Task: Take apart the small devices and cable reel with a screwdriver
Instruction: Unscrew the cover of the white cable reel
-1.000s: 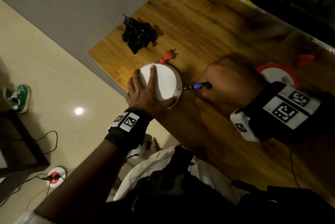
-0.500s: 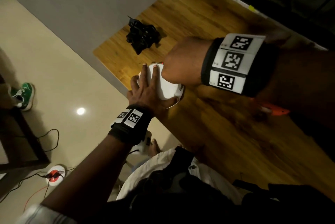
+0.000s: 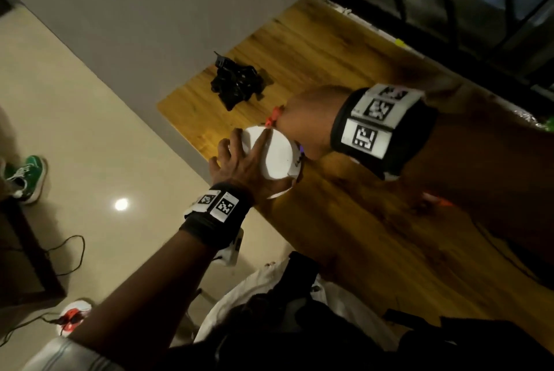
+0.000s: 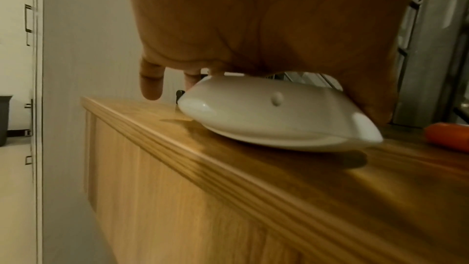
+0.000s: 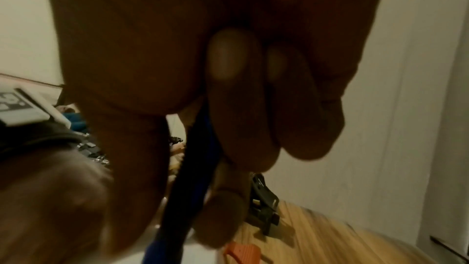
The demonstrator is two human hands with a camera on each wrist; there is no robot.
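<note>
L hand [image 3: 239, 166] fingers [image 4: 151, 84] spread flat on white round device [image 3: 277, 157], pressing it to tabletop [image 3: 374, 250] near front edge. R hand [image 3: 305, 121] fingers [image 5: 238, 111] curled round blue-black screwdriver [image 5: 187, 184], now over device's far side; 1 s ago it was off to the right, tip at device's rim. Black parts [image 3: 236, 84] sit beyond; orange piece [image 4: 449, 138] to the right.

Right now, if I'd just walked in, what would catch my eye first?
Probably the white round device near the wooden table's left edge, with the left hand spread flat on top. The right hand reaches over it, gripping a blue-and-black screwdriver. A black tangle of parts lies farther back.
</note>
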